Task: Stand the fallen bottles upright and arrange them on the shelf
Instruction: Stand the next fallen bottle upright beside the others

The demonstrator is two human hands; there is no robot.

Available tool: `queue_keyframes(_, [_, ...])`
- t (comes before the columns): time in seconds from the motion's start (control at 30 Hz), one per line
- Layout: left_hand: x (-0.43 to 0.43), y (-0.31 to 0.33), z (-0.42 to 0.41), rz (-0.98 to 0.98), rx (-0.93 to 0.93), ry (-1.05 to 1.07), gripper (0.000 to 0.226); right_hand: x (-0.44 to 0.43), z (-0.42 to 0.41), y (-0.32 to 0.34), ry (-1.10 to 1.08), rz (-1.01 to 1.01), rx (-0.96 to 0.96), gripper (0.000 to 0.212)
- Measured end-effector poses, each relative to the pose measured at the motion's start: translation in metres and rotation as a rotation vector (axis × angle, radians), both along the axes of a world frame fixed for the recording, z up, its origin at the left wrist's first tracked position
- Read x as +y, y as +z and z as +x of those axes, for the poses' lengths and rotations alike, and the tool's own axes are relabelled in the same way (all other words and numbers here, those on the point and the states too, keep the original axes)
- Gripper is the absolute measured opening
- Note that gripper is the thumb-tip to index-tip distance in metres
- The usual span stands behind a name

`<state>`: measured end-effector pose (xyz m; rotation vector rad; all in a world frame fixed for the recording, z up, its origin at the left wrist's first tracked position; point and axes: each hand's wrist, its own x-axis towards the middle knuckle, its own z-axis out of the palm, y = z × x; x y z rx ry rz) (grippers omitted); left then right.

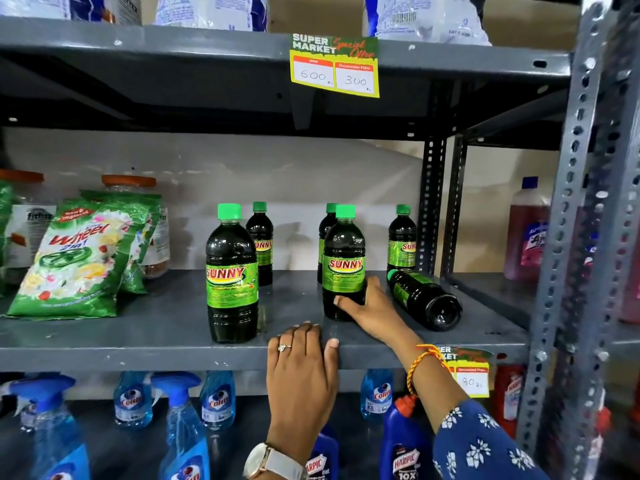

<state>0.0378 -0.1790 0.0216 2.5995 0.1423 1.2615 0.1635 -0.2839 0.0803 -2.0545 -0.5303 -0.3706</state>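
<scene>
Several dark bottles with green caps and green "Sunny" labels stand on the grey middle shelf [138, 351]. One upright bottle [232, 271] stands front left. My right hand [370, 308] wraps the lower part of another upright bottle [343, 251] at the front centre. One bottle [424, 297] lies on its side to the right, base toward me, cap pointing back. Three more stand upright at the back: [260, 237], one partly hidden [325, 223], and one at the far right [401, 240]. My left hand [303, 362] rests flat on the shelf's front edge, holding nothing.
Green Wheel detergent packs [79, 258] and jars lean at the shelf's left. A slotted metal upright [568, 237] bounds the right side. Blue spray bottles [180, 420] and Harpic bottles [403, 441] fill the shelf below. A price tag [334, 65] hangs from the upper shelf.
</scene>
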Motion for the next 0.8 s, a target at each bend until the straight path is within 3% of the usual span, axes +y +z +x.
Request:
queue_keyframes(0.23, [0.002, -0.003, 0.003, 0.005, -0.018, 0.006, 0.045, 0.000, -0.003, 0.003, -0.002, 0.064, 0.032, 0.067])
queue_keyframes(0.8, [0.004, -0.003, 0.003, 0.056, -0.028, 0.018, 0.039, -0.016, -0.034, 0.006, 0.071, 0.057, 0.033, 0.053])
